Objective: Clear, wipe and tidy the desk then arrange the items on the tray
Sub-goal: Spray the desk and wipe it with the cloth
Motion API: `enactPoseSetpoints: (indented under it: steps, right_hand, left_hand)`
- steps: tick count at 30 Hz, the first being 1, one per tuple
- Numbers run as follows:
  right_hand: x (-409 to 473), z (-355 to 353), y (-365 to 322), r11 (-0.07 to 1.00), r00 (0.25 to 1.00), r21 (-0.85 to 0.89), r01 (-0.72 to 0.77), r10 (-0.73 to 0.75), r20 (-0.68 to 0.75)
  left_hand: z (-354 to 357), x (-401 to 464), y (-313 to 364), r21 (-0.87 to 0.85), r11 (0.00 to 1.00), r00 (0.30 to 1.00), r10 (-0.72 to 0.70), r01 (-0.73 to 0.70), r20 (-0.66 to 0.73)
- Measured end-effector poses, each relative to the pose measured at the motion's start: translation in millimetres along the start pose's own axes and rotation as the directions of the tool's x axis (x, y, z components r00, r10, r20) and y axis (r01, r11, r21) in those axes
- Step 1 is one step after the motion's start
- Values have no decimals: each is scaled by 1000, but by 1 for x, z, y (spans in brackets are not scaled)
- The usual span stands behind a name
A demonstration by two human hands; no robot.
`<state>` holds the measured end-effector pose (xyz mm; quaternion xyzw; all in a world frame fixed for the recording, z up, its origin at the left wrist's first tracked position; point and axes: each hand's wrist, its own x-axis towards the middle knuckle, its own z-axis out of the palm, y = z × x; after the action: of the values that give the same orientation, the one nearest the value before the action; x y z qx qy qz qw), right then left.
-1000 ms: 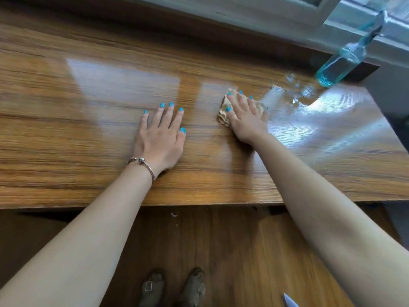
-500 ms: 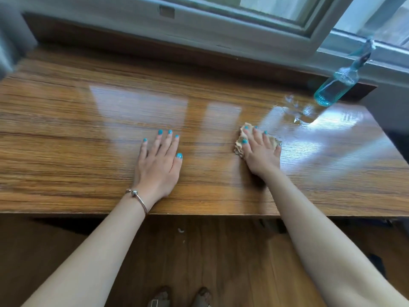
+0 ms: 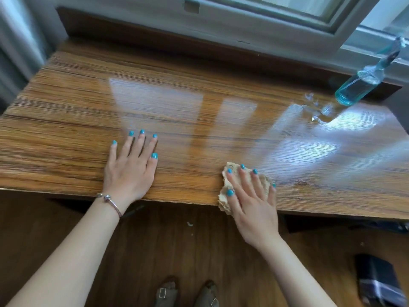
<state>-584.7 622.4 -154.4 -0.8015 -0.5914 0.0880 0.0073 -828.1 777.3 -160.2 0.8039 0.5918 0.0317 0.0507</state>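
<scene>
Your right hand pressed flat on the cloth at the desk edge; your left hand lay flat, steadying you. Long, even strokes were best.

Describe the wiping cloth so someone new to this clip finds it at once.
Start at the wooden desk under the window and follow its near edge rightward. There the right hand presses flat on a crumpled beige cloth, partly overhanging the edge. It is the only soft thing on the desk; the blue spray bottle stands at the far right corner.
</scene>
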Motion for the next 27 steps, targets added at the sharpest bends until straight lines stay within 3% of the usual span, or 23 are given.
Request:
enactPoseSetpoints:
  steps: [3, 7, 9, 13, 15, 19, 24, 27]
  right_hand:
    - [3, 8, -60, 999, 999, 14, -31, 31, -11]
    - [14, 13, -115, 967, 968, 60, 247, -248, 19]
    - [13, 7, -85, 966, 967, 29, 256, -256, 13]
    - [5, -2, 8, 1000, 1000, 3, -18, 18, -3]
    - [8, -5, 23, 999, 999, 21, 39, -39, 26]
    - [68, -12, 44, 972, 971, 33, 231, -232, 52]
    - [249, -51, 79, 993, 992, 0, 119, -119, 49]
    - [285, -57, 82, 992, 989, 8, 127, -127, 70]
  left_hand:
    - [6, 1, -7, -32, 999, 1000, -15, 14, -12]
    - [10, 1, -12, -9, 1000, 1000, -14, 14, -12]
    - [8, 1, -9, -28, 1000, 1000, -1, 1, 9]
    - [0, 3, 5, -49, 995, 996, -84, 86, 33]
    - [-3, 11, 30, -138, 984, 993, -116, 116, 5]
    - [3, 69, 128, -237, 964, 993, 116, -122, -38]
    - [27, 131, 190, -160, 984, 996, 85, -83, 5]
    - [40, 138, 192, -102, 994, 998, 36, -41, -47]
